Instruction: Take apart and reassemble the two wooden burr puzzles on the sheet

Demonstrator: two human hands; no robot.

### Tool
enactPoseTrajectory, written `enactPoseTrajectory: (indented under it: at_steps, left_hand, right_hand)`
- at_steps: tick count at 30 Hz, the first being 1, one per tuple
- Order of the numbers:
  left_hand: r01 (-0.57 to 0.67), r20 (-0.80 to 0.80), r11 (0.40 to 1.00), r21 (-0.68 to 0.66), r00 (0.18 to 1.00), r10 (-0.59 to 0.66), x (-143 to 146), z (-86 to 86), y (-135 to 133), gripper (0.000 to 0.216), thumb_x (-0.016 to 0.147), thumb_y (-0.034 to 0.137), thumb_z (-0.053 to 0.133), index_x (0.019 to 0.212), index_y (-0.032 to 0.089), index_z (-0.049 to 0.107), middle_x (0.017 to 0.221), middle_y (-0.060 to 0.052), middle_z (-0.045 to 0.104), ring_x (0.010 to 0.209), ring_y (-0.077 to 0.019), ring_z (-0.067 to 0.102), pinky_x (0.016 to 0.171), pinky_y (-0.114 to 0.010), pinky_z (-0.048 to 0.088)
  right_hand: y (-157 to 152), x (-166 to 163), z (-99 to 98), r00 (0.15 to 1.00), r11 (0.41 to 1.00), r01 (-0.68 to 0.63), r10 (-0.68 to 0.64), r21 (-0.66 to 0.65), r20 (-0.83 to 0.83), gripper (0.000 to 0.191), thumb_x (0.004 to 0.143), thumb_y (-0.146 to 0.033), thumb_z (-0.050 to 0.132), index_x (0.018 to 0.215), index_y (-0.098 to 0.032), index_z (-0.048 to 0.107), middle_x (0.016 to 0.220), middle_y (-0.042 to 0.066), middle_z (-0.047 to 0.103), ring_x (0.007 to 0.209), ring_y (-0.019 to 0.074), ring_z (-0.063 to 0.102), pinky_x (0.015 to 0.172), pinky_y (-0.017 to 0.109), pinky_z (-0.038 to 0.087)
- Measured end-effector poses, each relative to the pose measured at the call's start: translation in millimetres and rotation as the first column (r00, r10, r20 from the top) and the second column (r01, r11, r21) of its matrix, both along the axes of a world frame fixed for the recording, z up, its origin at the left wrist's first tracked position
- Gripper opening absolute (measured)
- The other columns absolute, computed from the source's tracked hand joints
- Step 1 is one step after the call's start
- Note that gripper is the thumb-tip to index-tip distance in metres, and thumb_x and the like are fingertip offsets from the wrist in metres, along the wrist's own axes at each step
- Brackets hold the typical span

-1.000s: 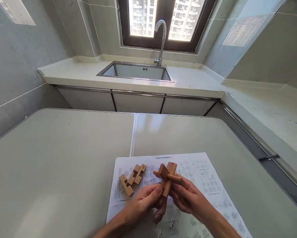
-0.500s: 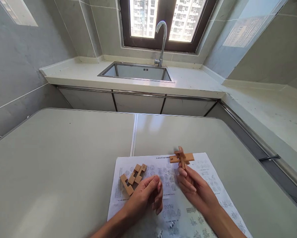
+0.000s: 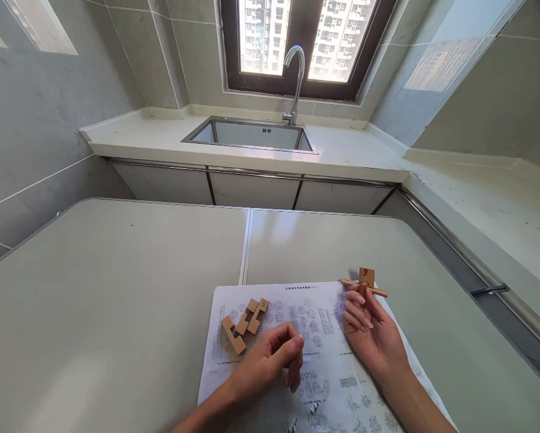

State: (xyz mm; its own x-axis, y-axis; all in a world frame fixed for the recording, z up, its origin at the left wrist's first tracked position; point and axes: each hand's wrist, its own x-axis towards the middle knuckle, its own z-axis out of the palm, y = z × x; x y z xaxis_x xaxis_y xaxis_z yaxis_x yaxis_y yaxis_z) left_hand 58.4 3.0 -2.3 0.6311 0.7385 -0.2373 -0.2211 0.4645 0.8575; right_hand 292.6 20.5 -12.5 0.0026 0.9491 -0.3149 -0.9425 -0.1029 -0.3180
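Note:
In my right hand (image 3: 369, 331), fingertips pinch a small cross-shaped assembly of interlocking wooden puzzle pieces (image 3: 366, 278). One upright piece shows a dark mark like a "3", and a thin piece crosses it sideways. My left hand (image 3: 274, 355) hovers over the sheet with its fingers loosely curled and thumb against the index finger; nothing shows in it. Just beyond it lie several loose notched wooden puzzle pieces (image 3: 234, 337) on the left part of a printed instruction sheet (image 3: 333, 355). Drawings of puzzle shapes and lines of text cover the paper.
The sheet lies on a pale table (image 3: 116, 288) with a seam (image 3: 245, 246) running away from me. Beyond its far edge stands a counter with a sink (image 3: 252, 133) and a curved tap (image 3: 297, 78) under a window. Another counter (image 3: 490, 204) runs along the right.
My right hand has moved right and turned the wooden assembly, so the marked piece now stands upright. My left hand has shifted slightly right. The loose pieces stay on the sheet.

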Motion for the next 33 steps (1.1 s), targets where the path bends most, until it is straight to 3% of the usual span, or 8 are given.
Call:
enactPoseTrajectory:
  at_steps: [4, 7, 11, 13, 15, 21, 26, 33]
  left_hand:
    - [0.128, -0.143, 0.977, 0.172, 0.984, -0.104, -6.8, 19.4, -2.9, 0.045, 0.098, 0.059, 0.061, 0.08, 0.02, 0.05, 0.061, 0.005, 0.05, 0.056, -0.0104, 0.043, 0.059, -0.024, 0.037]
    - [0.114, -0.3, 0.902, 0.416, 0.954, 0.018, -16.1, 32.6, 0.3, 0.037, 0.103, 0.047, 0.055, 0.078, 0.02, 0.053, 0.065, 0.001, 0.055, 0.061, -0.014, 0.049, 0.065, -0.028, 0.043]
    - [0.033, -0.398, 0.617, 0.787, 0.791, 0.465, -33.7, 29.4, 8.6, 0.019, 0.1, 0.03, 0.062, 0.083, 0.023, 0.057, 0.087, -0.006, 0.066, 0.088, -0.0239, 0.062, 0.081, -0.035, 0.049]
    - [0.092, -0.38, 0.458, 0.884, 0.711, 0.591, -44.0, 21.2, 11.0, 0.01, 0.094, 0.027, 0.07, 0.094, 0.024, 0.06, 0.106, -0.009, 0.069, 0.106, -0.029, 0.061, 0.092, -0.041, 0.05]
    - [0.171, -0.401, 0.39, 0.905, 0.65, 0.646, -54.3, 13.0, 11.7, 0.024, 0.091, 0.028, 0.074, 0.111, 0.025, 0.06, 0.125, -0.011, 0.065, 0.121, -0.0325, 0.057, 0.102, -0.046, 0.049]
    - [0.357, -0.554, 0.426, 0.831, 0.597, 0.58, -79.3, 0.1, 17.1, 0.076, 0.082, 0.035, 0.087, 0.144, 0.028, 0.045, 0.155, -0.016, 0.047, 0.142, -0.0399, 0.045, 0.114, -0.057, 0.046]
    - [0.411, -0.603, 0.445, 0.795, 0.615, 0.509, -100.0, 1.7, 30.2, 0.113, 0.064, 0.041, 0.1, 0.156, 0.032, 0.034, 0.16, -0.018, 0.041, 0.141, -0.0417, 0.05, 0.112, -0.058, 0.05]
    - [0.438, -0.587, 0.392, 0.809, 0.563, 0.582, -124.6, 10.5, 41.0, 0.113, 0.061, 0.061, 0.095, 0.155, 0.027, 0.042, 0.154, -0.017, 0.051, 0.144, -0.0426, 0.046, 0.117, -0.06, 0.043]
  right_hand:
    - [-3.1, -9.7, 1.2, 0.99, 0.997, -0.076, 0.076, -0.011, 0.114, 0.012, 0.096, -0.024, 0.073, 0.101, -0.022, 0.062, 0.074, -0.007, 0.049, 0.044, 0.0045, 0.033, 0.043, 0.016, 0.041]
    - [-7.4, -19.1, 0.0, 0.965, 0.99, -0.134, 0.139, -0.036, 0.221, 0.015, 0.091, -0.029, 0.078, 0.092, -0.021, 0.065, 0.072, -0.007, 0.046, 0.047, 0.0057, 0.026, 0.044, 0.018, 0.037]
    - [-13.6, -27.2, -1.4, 0.906, 0.973, -0.229, 0.222, -0.022, 0.361, 0.018, 0.091, -0.034, 0.078, 0.089, -0.02, 0.067, 0.073, -0.004, 0.046, 0.052, 0.0075, 0.027, 0.048, 0.021, 0.035]
    - [-15.8, -28.5, -1.6, 0.874, 0.96, -0.28, 0.256, -0.002, 0.414, 0.019, 0.093, -0.036, 0.077, 0.09, -0.02, 0.067, 0.074, -0.003, 0.048, 0.052, 0.0077, 0.028, 0.05, 0.022, 0.033]
    - [-16.9, -28.6, -1.7, 0.851, 0.949, -0.316, 0.281, 0.005, 0.443, 0.018, 0.094, -0.036, 0.075, 0.091, -0.02, 0.067, 0.075, -0.003, 0.05, 0.053, 0.0078, 0.029, 0.051, 0.022, 0.031]
    - [-16.0, -28.1, -3.4, 0.819, 0.933, -0.36, 0.321, -0.009, 0.476, 0.019, 0.094, -0.036, 0.076, 0.091, -0.02, 0.066, 0.074, -0.002, 0.052, 0.053, 0.0078, 0.031, 0.052, 0.023, 0.028]
    - [-16.0, -29.6, -3.7, 0.809, 0.929, -0.369, 0.326, -0.008, 0.488, 0.022, 0.09, -0.035, 0.08, 0.088, -0.02, 0.065, 0.073, -0.003, 0.052, 0.053, 0.0077, 0.032, 0.052, 0.023, 0.026]
    - [-16.0, -32.8, 0.2, 0.801, 0.927, -0.375, 0.32, 0.008, 0.505, 0.027, 0.085, -0.037, 0.085, 0.085, -0.019, 0.065, 0.073, -0.003, 0.052, 0.055, 0.0079, 0.037, 0.052, 0.023, 0.029]
